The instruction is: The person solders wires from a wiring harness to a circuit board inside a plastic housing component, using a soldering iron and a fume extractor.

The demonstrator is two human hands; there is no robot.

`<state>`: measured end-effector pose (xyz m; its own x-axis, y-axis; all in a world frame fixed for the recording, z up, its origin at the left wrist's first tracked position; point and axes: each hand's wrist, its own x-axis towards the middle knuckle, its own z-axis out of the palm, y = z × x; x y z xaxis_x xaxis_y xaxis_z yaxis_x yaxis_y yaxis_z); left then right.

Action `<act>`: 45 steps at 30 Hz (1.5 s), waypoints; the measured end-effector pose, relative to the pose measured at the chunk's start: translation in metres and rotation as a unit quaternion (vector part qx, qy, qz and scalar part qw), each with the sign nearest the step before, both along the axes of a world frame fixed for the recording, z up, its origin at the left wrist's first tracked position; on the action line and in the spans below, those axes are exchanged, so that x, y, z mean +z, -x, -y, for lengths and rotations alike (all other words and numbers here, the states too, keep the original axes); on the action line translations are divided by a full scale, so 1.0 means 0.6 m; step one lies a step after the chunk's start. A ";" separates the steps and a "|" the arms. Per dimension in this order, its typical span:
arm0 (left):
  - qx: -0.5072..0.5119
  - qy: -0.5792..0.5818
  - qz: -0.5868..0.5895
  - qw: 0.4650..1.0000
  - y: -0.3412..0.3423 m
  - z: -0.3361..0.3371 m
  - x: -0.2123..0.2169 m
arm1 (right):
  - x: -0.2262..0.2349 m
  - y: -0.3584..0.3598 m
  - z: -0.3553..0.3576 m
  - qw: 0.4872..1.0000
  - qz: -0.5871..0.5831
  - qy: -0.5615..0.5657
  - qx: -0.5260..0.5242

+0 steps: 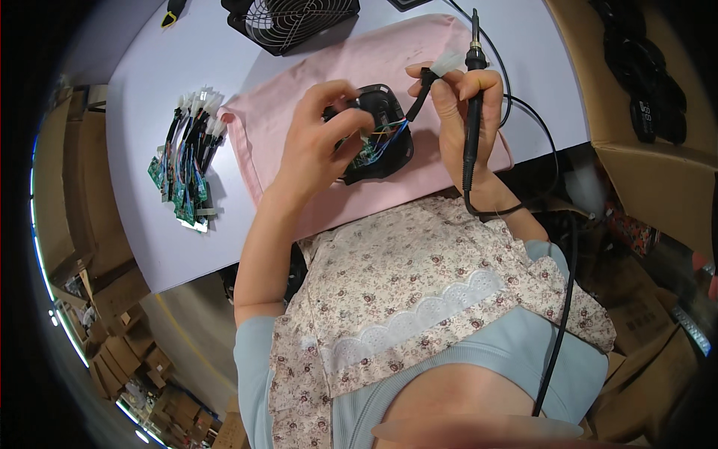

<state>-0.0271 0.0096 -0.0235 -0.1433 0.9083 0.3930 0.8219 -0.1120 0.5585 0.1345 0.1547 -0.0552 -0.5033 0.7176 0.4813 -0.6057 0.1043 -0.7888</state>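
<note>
My left hand (318,138) curls over a black plastic housing (400,153), its thumb and forefinger closed at the edge of a green circuit board (366,156) inside. The fingertips are partly hidden and the upper fingers a little blurred. Coloured thin wires (390,135) run from the board into a black-sleeved cable with a white connector (447,63). Beyond the housing's right side, my right hand (467,105) is closed around a soldering iron (473,123), tip pointing up and away. The same hand's thumb and fingers pinch the cable by the connector.
Under the housing lies a pink cloth (269,135) on the white table (142,224). Several wired green boards (187,165) are bunched at left. A black fan with wire grille (295,22) stands at the far edge. The iron's black cord (572,277) loops past my right forearm; cardboard boxes (658,187) flank the table.
</note>
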 end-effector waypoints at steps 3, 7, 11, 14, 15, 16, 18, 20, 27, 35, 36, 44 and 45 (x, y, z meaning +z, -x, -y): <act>0.085 -0.036 -0.074 0.993 -0.009 0.034 -0.005 | -0.002 0.001 -0.001 1.000 0.006 0.001 0.012; 0.134 -0.029 -0.102 0.985 -0.033 0.059 -0.012 | -0.008 0.004 0.000 1.000 0.019 0.019 0.004; 0.162 -0.039 -0.037 0.985 -0.057 0.072 -0.025 | -0.008 0.000 -0.005 0.999 0.031 -0.006 -0.020; 0.190 -0.084 0.027 0.978 -0.068 0.078 -0.039 | -0.006 0.001 -0.002 0.999 0.038 -0.014 0.004; 0.182 -0.089 0.021 0.979 -0.069 0.079 -0.042 | -0.008 0.005 -0.001 0.998 0.024 -0.055 -0.004; 0.174 -0.094 0.014 0.980 -0.070 0.079 -0.045 | -0.009 0.007 -0.001 0.995 0.009 -0.096 -0.012; 0.199 -0.096 0.056 0.974 -0.079 0.075 -0.049 | -0.012 -0.005 0.002 0.988 0.066 -0.142 -0.016; 0.224 -0.099 0.095 0.965 -0.081 0.072 -0.058 | -0.005 -0.005 -0.006 0.948 0.107 -0.295 -0.050; 0.199 -0.080 0.132 0.968 -0.085 0.078 -0.062 | 0.025 -0.005 0.000 0.800 0.246 -0.547 -0.007; 0.199 -0.104 0.143 0.964 -0.087 0.067 -0.048 | 0.009 0.004 0.017 0.878 0.172 -0.441 0.073; 0.189 -0.108 0.188 0.958 -0.085 0.067 -0.051 | 0.009 0.000 0.019 0.877 0.172 -0.442 0.075; 0.174 -0.073 0.339 0.922 -0.085 0.073 -0.051 | 0.011 0.012 0.016 0.897 0.145 -0.407 0.098; 0.177 -0.062 0.377 0.907 -0.081 0.074 -0.051 | 0.010 0.010 0.019 0.896 0.144 -0.408 0.099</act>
